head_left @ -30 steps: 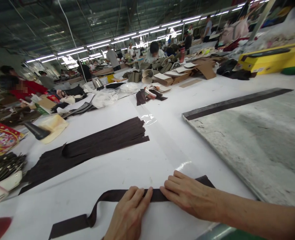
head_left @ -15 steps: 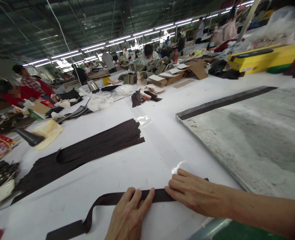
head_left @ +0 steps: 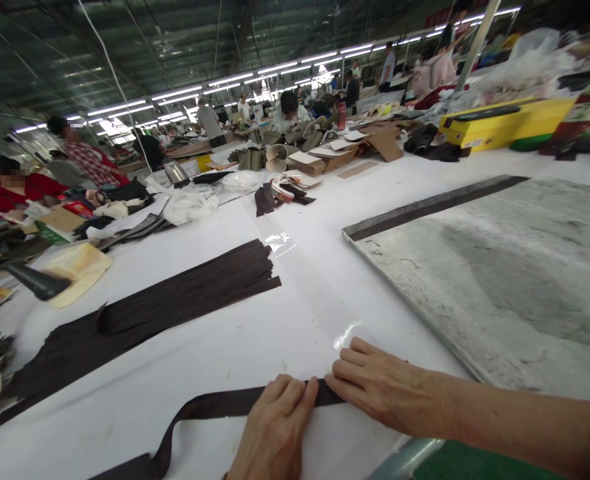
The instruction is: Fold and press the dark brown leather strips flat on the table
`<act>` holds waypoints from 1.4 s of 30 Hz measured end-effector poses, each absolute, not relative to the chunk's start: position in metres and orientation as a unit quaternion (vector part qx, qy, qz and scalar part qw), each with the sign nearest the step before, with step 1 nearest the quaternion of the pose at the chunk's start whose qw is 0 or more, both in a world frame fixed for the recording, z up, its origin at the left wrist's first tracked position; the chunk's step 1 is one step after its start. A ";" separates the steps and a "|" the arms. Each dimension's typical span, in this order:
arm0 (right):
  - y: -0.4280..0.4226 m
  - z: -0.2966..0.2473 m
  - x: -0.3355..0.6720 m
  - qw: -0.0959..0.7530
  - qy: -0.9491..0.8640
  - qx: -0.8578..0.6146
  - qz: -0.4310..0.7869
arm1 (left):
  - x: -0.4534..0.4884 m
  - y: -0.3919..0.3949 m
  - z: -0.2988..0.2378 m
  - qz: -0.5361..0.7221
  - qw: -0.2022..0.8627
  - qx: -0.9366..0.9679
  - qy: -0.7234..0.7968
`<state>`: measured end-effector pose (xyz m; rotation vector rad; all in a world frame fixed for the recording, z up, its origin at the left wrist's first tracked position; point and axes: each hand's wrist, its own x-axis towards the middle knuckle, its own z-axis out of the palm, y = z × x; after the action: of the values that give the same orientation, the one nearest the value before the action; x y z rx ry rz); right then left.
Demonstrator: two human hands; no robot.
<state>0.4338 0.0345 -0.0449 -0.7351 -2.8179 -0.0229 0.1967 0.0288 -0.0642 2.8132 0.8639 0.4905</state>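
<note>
- At the far left we see a black cone-shaped tool (head_left: 35,283) lying against a pale yellow pad (head_left: 77,265).
- Just right of them, a pile of dark brown cut strips (head_left: 175,300) lies fanned across the white table top (head_left: 255,340), well apart from our hands.
- Nearer to us, a long dark brown fabric strip (head_left: 215,404) comes up from the lower left edge, twists once, then lies flat on the table.
- Our left hand (head_left: 275,433) lies palm down on that strip with its fingers stretched out, pressing it and gripping nothing.
- Our right hand (head_left: 379,387) is spread flat too, its fingertips almost touching the left hand's, and it covers the strip's right end.
- A clear glossy tape band (head_left: 319,300) runs away from the right hand.
- A grey speckled slab (head_left: 505,280) fills the right.
</note>
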 end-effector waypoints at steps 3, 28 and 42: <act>0.033 -0.045 0.438 0.119 -0.961 -0.251 -0.012 | 0.195 0.028 -0.066 0.162 0.073 0.944 0.279; 0.007 -0.026 0.486 0.078 -0.947 -0.310 0.015 | 0.213 0.022 -0.060 0.052 -0.089 0.948 0.301; -0.002 -0.025 0.505 0.043 -0.943 -0.331 0.019 | 0.234 0.026 -0.067 0.094 -0.070 0.966 0.231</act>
<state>0.5054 -0.0023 -0.0248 -1.0118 -2.8836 0.0576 0.2339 0.0258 -0.0669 3.1778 0.7586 0.3097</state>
